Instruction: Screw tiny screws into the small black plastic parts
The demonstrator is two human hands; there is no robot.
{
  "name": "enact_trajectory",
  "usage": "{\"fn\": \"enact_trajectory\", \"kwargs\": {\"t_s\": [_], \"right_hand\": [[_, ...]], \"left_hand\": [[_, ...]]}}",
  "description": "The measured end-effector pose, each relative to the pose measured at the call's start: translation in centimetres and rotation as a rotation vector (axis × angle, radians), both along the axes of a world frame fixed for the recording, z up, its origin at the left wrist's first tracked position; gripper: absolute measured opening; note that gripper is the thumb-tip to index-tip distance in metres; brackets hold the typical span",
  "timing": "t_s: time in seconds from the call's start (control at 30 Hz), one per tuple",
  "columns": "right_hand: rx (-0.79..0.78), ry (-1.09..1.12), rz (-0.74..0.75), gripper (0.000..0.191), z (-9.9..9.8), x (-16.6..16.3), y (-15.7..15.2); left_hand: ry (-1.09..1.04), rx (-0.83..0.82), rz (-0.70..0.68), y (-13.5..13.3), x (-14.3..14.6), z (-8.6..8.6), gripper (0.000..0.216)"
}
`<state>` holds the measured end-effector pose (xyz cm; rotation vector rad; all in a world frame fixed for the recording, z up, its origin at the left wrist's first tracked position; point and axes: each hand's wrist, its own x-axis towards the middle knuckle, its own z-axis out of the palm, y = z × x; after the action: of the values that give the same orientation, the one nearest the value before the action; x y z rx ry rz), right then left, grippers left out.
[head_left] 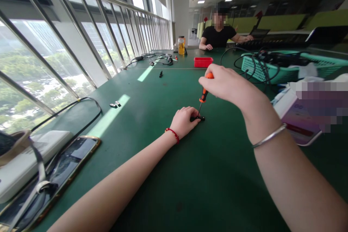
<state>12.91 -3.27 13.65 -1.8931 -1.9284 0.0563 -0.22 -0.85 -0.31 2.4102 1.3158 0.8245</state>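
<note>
One screwdriver point(203, 94) slants from right hand point(225, 82) toward left hand's point(184, 121) black piece point(201, 118).

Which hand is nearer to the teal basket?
Right. The right hand, screwdriver in its grip, is left of the teal basket, on its near side; the left hand, holding a small black part, is farther left and lower in view.

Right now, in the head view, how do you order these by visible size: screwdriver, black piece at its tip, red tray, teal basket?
Teal basket
Red tray and screwdriver: too alike to rank; right hand partly hides the screwdriver
Black piece, partly hidden by the left hand
</note>
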Motion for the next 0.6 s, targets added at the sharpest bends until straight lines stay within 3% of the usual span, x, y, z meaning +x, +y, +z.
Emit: {"fn": "enact_trajectory", "kwargs": {"t_s": [0.17,0.33,0.53,0.6], "right_hand": [[0.028,-0.041,-0.008,0.03,0.18,-0.11,-0.5],[0.013,-0.041,0.013,0.02,0.12,0.16,-0.34],[-0.068,0.008,0.048,0.037,0.06,0.35,0.04],[-0.05,0.004,0.039,0.033,0.05,0.37,0.02]], "left_hand": [[0.006,0.001,0.0,-0.01,0.04,-0.05,0.008],[0.004,0.001,0.002,0.02,0.03,0.0,0.007],[0.01,-0.005,0.0,0.04,0.01,-0.01,0.007],[0.01,-0.004,0.0,0.06,0.01,-0.05,0.007]]}}
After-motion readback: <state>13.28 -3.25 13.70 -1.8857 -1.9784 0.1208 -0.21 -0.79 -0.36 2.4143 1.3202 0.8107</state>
